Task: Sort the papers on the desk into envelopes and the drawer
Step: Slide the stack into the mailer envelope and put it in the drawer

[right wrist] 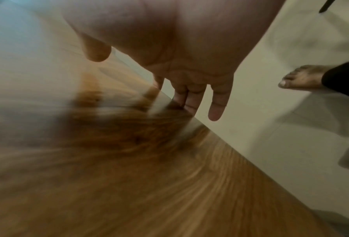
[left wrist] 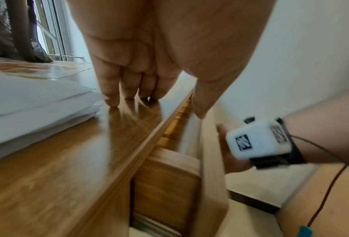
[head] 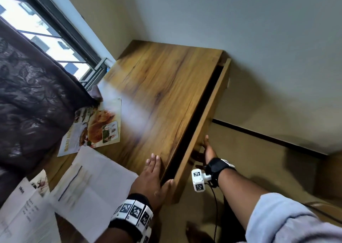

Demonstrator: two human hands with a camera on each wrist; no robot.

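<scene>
— Judging by how things lie, how far has the sorting gone?

— Barely begun, it seems. The drawer under the front edge stands a little way out, showing a dark gap, and nothing can be seen inside it. The papers are all on the surface yet: a white sheet just beside the left hand, a printed sheet at the near corner, and a colourful leaflet further along by the window. No envelope shows in any view.

— And the hands?

— The left hand lies flat, fingers straight, tips pressing the wood near the edge, the thumb hanging over the gap; that grip holds nothing. The right hand is at the drawer's front panel. From the right wrist camera its fingers look straight and reach past the lower edge of the panel, so it reads as open, though the blur makes the contact hard to judge.

— What about the room?

— Brown wood-grain top, glossy with window glare, standing against a pale wall. A dark patterned curtain hangs at the left over a barred window. The floor is pale tile, with a bare foot on it.
</scene>
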